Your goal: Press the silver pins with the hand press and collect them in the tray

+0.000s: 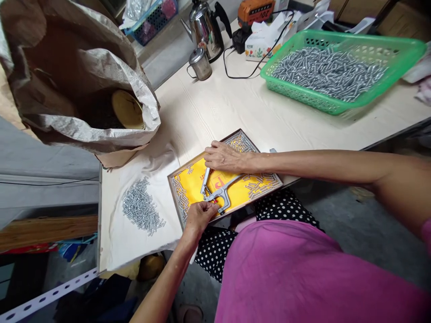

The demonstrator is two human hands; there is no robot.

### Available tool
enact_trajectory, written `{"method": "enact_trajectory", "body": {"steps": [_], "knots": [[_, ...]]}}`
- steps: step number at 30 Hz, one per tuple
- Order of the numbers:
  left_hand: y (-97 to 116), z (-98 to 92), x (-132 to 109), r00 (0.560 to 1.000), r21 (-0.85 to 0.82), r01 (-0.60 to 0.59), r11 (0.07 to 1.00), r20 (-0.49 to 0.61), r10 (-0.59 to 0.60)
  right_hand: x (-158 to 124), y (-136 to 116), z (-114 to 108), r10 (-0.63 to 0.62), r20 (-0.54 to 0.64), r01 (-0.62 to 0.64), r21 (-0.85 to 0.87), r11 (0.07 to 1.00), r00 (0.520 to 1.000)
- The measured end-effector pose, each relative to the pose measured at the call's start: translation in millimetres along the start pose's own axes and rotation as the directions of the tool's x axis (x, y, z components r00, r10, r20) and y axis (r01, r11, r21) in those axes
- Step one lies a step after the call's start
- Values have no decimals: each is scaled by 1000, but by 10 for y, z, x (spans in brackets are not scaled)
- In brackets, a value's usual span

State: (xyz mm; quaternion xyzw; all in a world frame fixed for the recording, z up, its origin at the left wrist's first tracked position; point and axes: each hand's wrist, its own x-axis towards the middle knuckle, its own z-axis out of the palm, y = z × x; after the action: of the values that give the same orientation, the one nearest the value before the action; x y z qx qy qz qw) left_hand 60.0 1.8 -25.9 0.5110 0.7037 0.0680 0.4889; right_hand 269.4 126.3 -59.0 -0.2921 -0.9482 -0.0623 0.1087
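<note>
A yellow-bottomed tray (195, 186) with a brown frame lies at the table's near edge, small metal pins scattered along its sides. A grey metal plier-like tool (218, 190) rests on the yellow surface. My right hand (222, 156) presses on the upper handle of this tool, fingers curled over it. My left hand (199, 215) sits at the tray's near edge, fingertips pinched at the tool's jaw, apparently on a small pin. A heap of metal pins (141, 211) lies on a white cloth (117, 242) left of the tray.
A green plastic basket (397, 67) full of metal pins stands at the back right. A large brown paper sack (84, 76) sits at the left. A steel kettle (205, 27), a small steel cup (200, 63), a tissue box (261, 42) and a black cable (249, 72) lie at the back.
</note>
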Motion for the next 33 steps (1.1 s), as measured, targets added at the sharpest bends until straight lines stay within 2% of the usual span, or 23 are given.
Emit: {"method": "enact_trajectory", "body": {"steps": [7, 13, 18, 25, 29, 33], "knots": [[41, 52, -69, 1000, -30, -10, 1000, 3, 10, -143, 59, -93, 30, -67, -34, -59, 998, 997], [64, 65, -82, 1000, -7, -27, 1000, 9, 27, -54, 81, -61, 47, 50, -44, -55, 998, 998], [75, 69, -98, 1000, -26, -25, 999, 4, 25, -26, 73, -70, 54, 59, -53, -22, 998, 997], [62, 86, -83, 1000, -23, -15, 1000, -19, 15, -268, 48, -246, 26, 112, -46, 173, 984, 993], [23, 82, -60, 1000, -19, -14, 1000, -3, 14, -396, -22, -376, -14, 192, -21, 181, 983, 981], [-4, 77, -39, 999, -19, -25, 1000, 23, 25, -422, -100, -440, 11, 261, -57, 170, 984, 965]]}}
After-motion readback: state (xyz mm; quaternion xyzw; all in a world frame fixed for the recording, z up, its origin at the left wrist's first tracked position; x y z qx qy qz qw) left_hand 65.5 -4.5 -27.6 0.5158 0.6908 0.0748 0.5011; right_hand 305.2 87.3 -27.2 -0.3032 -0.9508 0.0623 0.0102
